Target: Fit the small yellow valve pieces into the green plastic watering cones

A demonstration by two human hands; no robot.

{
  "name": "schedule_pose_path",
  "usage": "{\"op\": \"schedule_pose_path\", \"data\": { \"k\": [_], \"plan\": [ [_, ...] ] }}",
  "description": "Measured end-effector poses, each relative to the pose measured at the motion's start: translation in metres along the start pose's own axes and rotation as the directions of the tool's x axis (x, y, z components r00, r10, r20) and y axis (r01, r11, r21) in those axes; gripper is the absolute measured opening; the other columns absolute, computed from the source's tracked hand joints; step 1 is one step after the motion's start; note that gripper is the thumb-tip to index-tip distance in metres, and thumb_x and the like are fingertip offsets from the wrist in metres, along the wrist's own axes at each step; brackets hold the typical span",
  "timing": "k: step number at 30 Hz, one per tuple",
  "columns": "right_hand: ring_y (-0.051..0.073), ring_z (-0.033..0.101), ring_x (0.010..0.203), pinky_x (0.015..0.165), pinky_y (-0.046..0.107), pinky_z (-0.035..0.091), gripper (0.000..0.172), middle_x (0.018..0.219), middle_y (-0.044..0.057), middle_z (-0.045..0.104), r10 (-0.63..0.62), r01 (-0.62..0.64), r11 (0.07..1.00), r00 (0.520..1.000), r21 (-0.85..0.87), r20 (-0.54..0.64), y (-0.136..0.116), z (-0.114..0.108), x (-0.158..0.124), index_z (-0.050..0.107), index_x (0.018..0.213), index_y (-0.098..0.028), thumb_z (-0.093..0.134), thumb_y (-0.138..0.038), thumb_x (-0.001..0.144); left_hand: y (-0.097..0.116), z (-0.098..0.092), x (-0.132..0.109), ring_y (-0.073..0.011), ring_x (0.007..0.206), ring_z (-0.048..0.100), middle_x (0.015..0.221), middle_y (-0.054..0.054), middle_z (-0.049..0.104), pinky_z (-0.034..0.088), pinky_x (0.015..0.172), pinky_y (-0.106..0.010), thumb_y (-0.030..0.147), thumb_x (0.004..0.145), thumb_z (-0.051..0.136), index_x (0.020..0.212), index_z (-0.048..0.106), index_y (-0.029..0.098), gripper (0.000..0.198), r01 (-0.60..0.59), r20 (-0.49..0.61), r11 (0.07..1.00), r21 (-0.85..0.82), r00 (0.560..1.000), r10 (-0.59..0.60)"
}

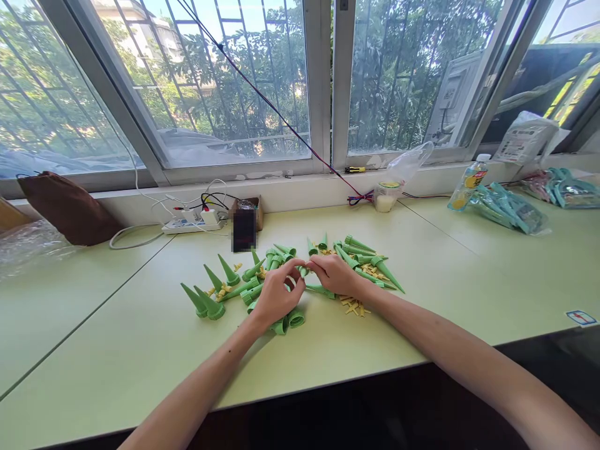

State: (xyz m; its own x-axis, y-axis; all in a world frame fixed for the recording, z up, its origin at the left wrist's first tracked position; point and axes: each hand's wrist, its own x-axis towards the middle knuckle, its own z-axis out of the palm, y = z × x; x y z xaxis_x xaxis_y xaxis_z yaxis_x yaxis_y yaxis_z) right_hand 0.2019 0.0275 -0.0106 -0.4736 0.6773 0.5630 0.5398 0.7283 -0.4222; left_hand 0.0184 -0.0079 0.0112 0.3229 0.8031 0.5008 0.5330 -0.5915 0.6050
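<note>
Left hand [280, 294] has a green cone [304, 272] pinched between thumb and forefinger, mostly hidden by the fingers. Right hand [334, 275] is bunched up against it, fingertips meeting the left's; can't tell whether it grips the cone or a small part.

Directly around the hands: more cones. Center cluster [281, 257] lies mixed, with a hollow threaded cap end [296, 317] facing the camera just below the left wrist. Right pile [368, 257] lies flat over loose yellow pieces [355, 306]. On the left, four upright cones [210, 306] stand on their bases, a few yellow bits [222, 292] among them.

Progress: looks partway, my read. Plenty of loose yellow parts left; can't tell which cones are finished.

Further out: power strip [191, 223], blurred dark device [244, 230], teal packets [509, 209].

Text: bottle [469, 182] label, printed white bag [525, 139] and table-edge sticker [581, 318] all too small to read. No brand legible.
</note>
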Motion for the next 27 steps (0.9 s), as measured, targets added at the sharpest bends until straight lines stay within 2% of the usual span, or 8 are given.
{"op": "schedule_pose_path", "data": {
  "k": [11, 17, 27],
  "plan": [
    [0.012, 0.039, 0.055, 0.058, 0.023, 0.027, 0.033, 0.061, -0.002, 0.048, -0.023, 0.023, 1.000, 1.000, 0.001, -0.010, 0.0032, 0.0031, 0.0005, 0.047, 0.073, -0.020, 0.038, -0.029, 0.103, -0.0036, 0.0007, -0.0006, -0.0093, 0.055, 0.054, 0.068, 0.005, 0.057, 0.045, 0.058, -0.021, 0.015, 0.080, 0.054, 0.106, 0.064, 0.022, 0.029, -0.011, 0.019, 1.000, 0.027, 1.000, 0.010],
    [0.011, 0.040, 0.055, 0.059, 0.024, 0.027, 0.035, 0.060, -0.002, 0.048, -0.011, 0.011, 1.000, 1.000, -0.017, 0.006, 0.0005, 0.0006, 0.0001, 0.047, 0.070, -0.019, 0.040, -0.029, 0.103, -0.0064, 0.0015, -0.0005, -0.0087, 0.052, 0.048, 0.065, 0.006, 0.053, 0.044, 0.058, -0.021, 0.016, 0.081, 0.052, 0.105, 0.064, 0.021, 0.027, -0.016, 0.054, 0.998, 0.056, 0.998, 0.013],
    [0.012, 0.042, 0.056, 0.059, 0.024, 0.026, 0.035, 0.061, -0.001, 0.050, -0.007, 0.009, 0.998, 0.999, -0.059, 0.033, -0.0016, -0.0011, 0.0004, 0.052, 0.071, -0.018, 0.042, -0.028, 0.103, -0.0041, 0.0007, -0.0002, -0.0100, 0.052, 0.047, 0.071, 0.004, 0.062, 0.043, 0.060, -0.023, 0.017, 0.082, 0.051, 0.101, 0.061, 0.022, 0.022, -0.030, 0.073, 0.994, 0.109, 0.997, 0.023]
  ]
}}
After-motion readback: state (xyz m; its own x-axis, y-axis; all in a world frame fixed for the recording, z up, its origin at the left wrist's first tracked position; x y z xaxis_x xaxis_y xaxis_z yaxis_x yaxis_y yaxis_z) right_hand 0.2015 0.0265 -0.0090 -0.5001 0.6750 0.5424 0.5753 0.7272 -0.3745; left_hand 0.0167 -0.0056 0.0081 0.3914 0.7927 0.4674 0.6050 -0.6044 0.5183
